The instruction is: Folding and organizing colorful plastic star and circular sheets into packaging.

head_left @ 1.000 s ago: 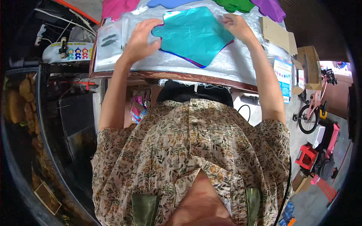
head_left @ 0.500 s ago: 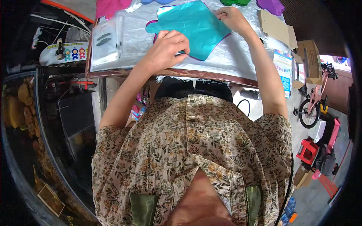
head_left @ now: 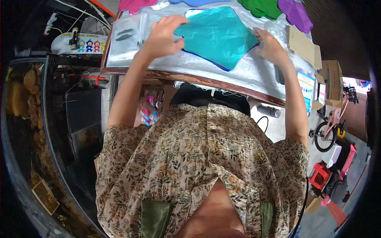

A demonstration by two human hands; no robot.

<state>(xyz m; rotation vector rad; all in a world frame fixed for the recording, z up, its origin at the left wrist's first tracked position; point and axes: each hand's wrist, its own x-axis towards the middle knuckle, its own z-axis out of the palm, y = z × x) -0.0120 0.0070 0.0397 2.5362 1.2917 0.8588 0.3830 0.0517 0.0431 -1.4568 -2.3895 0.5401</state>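
Observation:
A flat, shiny teal sheet [head_left: 222,37], foil-like with a dark purple edge, lies on the covered table. My left hand [head_left: 163,36] is at its left side, thumb and fingers apart and slightly blurred. Around the sheet's right corner curve the fingers of my right hand [head_left: 272,47], with a gap between thumb and forefinger. Whether that corner is touched cannot be told. Further back lie similar soft pieces: a pink one [head_left: 136,4], a blue one [head_left: 198,2], a green one [head_left: 262,8] and a purple one [head_left: 295,15].
Clear plastic sheeting [head_left: 190,61] covers the brown-edged table. Transparent bags [head_left: 126,39] lie on its left, folded cardboard [head_left: 303,45] on its right. A printed blue-and-white packet [head_left: 306,85] is near the right edge. A glass tank [head_left: 29,119] stands left; a pink bicycle [head_left: 331,127] stands right.
My left hand has moved from the sheet's near edge to its left side and spread its fingers. My right hand has loosened and shifted nearer to me. The whole view has shifted a little.

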